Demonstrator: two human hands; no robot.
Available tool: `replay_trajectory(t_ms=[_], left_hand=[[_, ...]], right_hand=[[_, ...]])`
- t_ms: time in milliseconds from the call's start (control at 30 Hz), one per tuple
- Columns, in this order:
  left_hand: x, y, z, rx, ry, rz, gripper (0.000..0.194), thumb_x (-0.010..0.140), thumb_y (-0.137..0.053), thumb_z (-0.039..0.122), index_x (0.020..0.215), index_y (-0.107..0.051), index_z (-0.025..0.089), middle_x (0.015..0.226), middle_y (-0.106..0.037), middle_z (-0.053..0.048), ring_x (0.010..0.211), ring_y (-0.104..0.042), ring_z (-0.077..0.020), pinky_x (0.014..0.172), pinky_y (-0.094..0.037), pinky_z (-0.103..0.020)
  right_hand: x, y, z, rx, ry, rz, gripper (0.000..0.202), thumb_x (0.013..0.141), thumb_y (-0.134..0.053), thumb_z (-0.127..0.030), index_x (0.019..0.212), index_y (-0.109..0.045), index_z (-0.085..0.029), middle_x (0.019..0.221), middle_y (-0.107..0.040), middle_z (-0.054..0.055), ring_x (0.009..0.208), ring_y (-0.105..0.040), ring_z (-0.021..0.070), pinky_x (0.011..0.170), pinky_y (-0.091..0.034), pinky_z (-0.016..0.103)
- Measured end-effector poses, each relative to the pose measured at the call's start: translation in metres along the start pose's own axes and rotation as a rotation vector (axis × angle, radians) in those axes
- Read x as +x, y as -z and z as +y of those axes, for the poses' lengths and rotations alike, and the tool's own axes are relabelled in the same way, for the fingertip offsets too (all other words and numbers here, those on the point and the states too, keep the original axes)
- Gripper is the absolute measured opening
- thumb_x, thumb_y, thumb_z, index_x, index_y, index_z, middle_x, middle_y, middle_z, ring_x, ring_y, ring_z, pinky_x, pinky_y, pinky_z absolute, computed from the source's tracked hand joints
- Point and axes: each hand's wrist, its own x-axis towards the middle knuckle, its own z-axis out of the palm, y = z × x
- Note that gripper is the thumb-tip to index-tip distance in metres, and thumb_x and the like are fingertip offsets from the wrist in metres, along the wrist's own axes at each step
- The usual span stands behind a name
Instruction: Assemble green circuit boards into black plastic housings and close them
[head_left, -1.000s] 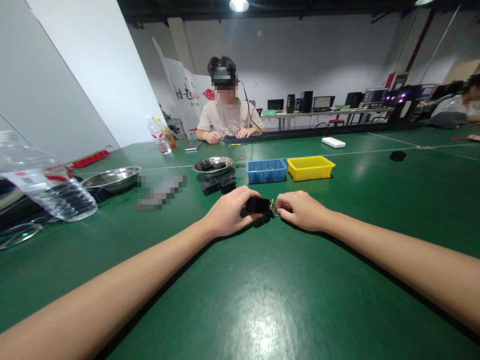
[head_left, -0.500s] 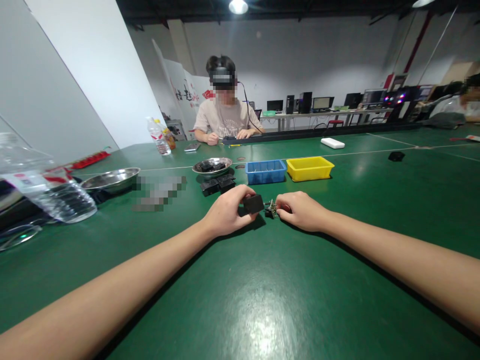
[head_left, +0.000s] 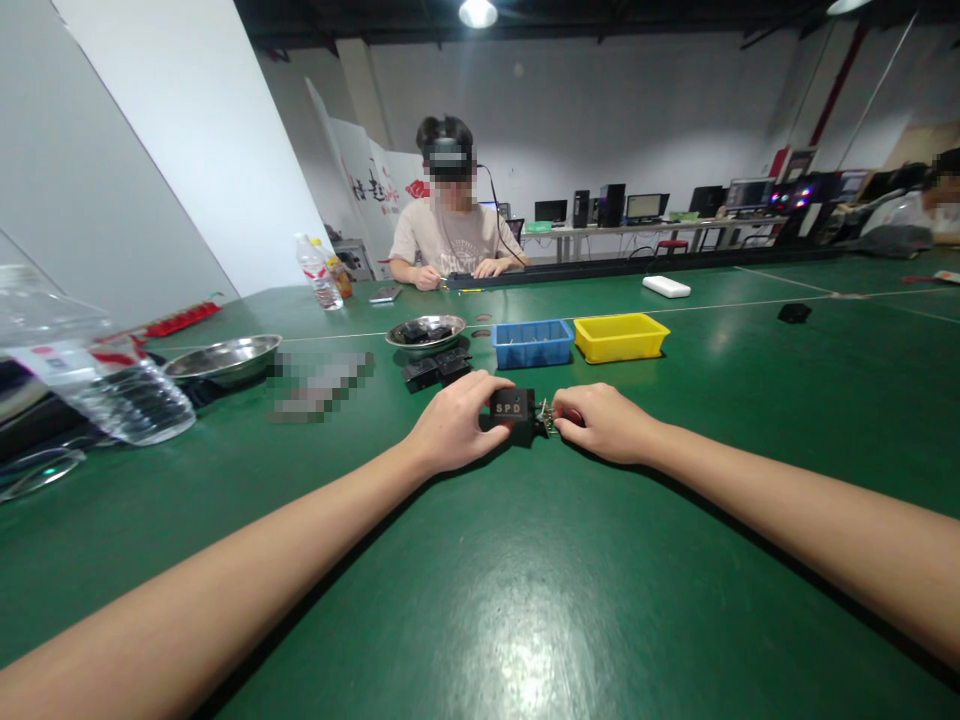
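Observation:
Between thumb and fingers, my left hand [head_left: 459, 424] grips a black box [head_left: 511, 406] with the letters "SPD" on its face. Just right of the box, my right hand [head_left: 600, 424] is closed around something small and reddish, mostly hidden in the fingers. A cluster of small metal pieces [head_left: 546, 416] lies at its fingertips, beside the box's right side; whether the fingers grip these pieces is unclear. Beyond my left hand, black boxes [head_left: 436, 370] sit next to a metal dish [head_left: 425, 334] that holds more black parts.
Behind my hands are a blue divided bin [head_left: 532, 344] and a yellow bin [head_left: 620, 338]. A large bottle [head_left: 97, 375] and a metal plate [head_left: 223, 360] are at left. Across the green table [head_left: 525, 560] a person [head_left: 454, 235] works; a white block [head_left: 666, 287] lies farther right.
The black box in my left hand has turned so its lettered face shows, and it has shifted slightly right, closer to the metal pieces. My right hand has hardly moved.

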Motion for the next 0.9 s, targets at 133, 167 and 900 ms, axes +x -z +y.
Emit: replay_trajectory(t_ms=[133,167,900], left_hand=[[0.0002,-0.0004,0.0002,0.005,0.001,-0.008,0.029,0.081,-0.065,0.023,0.109,-0.06,0.018,0.093,-0.066,-0.006,0.087,-0.065,-0.0219,0.08,-0.055,-0.035],[0.0004,-0.0005,0.0001,0.008,0.001,-0.007,0.029,0.08,-0.064,0.023,0.108,-0.06,0.018,0.093,-0.066,-0.006,0.087,-0.065,-0.022,0.08,-0.055,-0.035],[0.0001,-0.0018,-0.0007,-0.024,0.027,0.002,0.038,0.076,-0.064,0.023,0.112,-0.053,0.019,0.107,-0.067,-0.009,0.099,-0.066,-0.0251,0.088,-0.056,-0.04]], right_hand=[[0.0,-0.0008,0.0004,-0.002,0.002,0.004,0.01,0.086,-0.057,-0.016,0.083,-0.066,-0.017,0.078,-0.067,0.003,0.068,-0.052,0.016,0.065,-0.031,0.026],[0.0,-0.001,0.0005,-0.002,0.002,0.004,0.01,0.086,-0.057,-0.016,0.083,-0.066,-0.017,0.078,-0.067,0.003,0.068,-0.052,0.0159,0.065,-0.03,0.026],[0.0003,-0.0001,-0.0008,-0.005,-0.006,0.003,0.009,0.087,-0.058,-0.016,0.083,-0.067,-0.017,0.079,-0.068,0.003,0.069,-0.054,0.0158,0.066,-0.031,0.025]])
